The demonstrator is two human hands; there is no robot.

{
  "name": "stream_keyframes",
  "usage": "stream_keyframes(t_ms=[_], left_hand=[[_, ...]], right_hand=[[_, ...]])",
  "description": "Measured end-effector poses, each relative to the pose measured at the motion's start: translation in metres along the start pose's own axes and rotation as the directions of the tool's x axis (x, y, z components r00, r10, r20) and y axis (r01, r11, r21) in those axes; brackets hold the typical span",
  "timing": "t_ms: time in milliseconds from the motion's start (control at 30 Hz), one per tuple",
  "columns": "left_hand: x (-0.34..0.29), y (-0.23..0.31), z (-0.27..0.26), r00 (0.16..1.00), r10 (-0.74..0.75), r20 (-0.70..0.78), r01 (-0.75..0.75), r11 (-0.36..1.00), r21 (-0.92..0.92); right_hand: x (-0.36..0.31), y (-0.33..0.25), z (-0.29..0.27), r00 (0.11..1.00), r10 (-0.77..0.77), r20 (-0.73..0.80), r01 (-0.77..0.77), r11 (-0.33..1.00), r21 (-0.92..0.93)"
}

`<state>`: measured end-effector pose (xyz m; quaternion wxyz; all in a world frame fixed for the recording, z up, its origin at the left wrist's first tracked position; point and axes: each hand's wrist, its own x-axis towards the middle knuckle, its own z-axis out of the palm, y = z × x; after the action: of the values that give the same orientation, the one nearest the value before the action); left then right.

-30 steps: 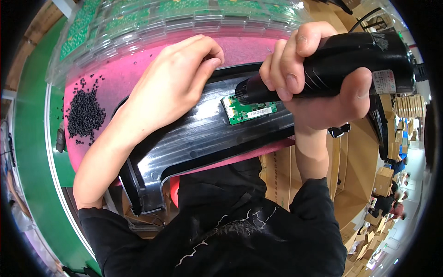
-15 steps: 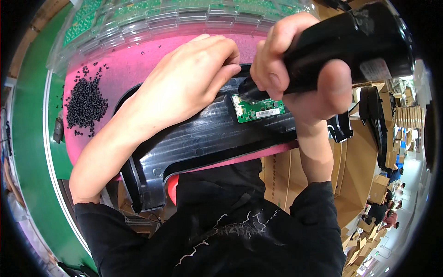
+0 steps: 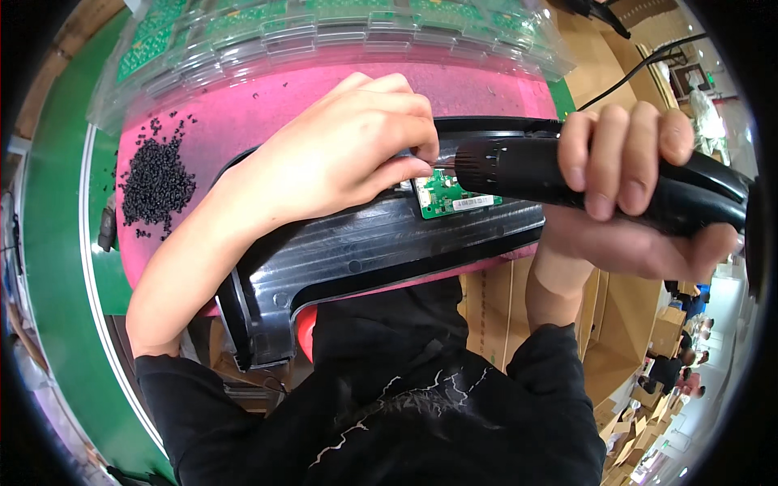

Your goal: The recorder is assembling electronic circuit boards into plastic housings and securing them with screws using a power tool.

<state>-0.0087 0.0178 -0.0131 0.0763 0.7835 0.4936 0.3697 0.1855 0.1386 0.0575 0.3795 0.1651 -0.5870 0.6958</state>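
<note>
My right hand (image 3: 628, 162) is wrapped round a black electric screwdriver (image 3: 523, 164), held nearly level with its bit toward the left. At the tip of that bit, the thumb and fingers of my left hand (image 3: 377, 138) are pinched together; whatever lies between them is too small to make out. Below both hands a long black plastic housing (image 3: 389, 243) rests on the pink mat, its inner side up. A green circuit board (image 3: 435, 202) sits in the housing, partly covered by the screwdriver and my left fingers.
A heap of small black screws (image 3: 154, 186) lies on the pink mat (image 3: 316, 81) at the left. Clear plastic trays (image 3: 365, 36) with green circuit boards line the far side. Cardboard boxes (image 3: 624, 324) stand at the right, with people farther off.
The screwdriver has swung from over the circuit board to nearly level, its bit now at my left fingertips. My right hand moved right with it; my left hand shifted slightly right.
</note>
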Motion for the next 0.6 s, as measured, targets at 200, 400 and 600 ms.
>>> stream_keyframes(t_ms=[200, 400, 600], left_hand=[[0.002, 0.006, 0.001, 0.998, 0.005, -0.059, -0.01, 0.996, -0.085], [0.004, 0.004, -0.001, 0.999, 0.02, -0.049, -0.03, 0.978, -0.208], [0.006, 0.019, -0.005, 0.966, -0.136, 0.218, 0.249, 0.706, -0.663]], right_hand=[[0.0, -0.012, 0.006, 0.999, -0.021, -0.025, 0.021, 1.0, 0.017], [-0.005, -0.018, 0.001, 0.993, -0.11, -0.041, 0.109, 0.994, -0.018], [-0.009, -0.017, 0.004, 0.996, -0.084, -0.035, 0.086, 0.995, 0.057]])
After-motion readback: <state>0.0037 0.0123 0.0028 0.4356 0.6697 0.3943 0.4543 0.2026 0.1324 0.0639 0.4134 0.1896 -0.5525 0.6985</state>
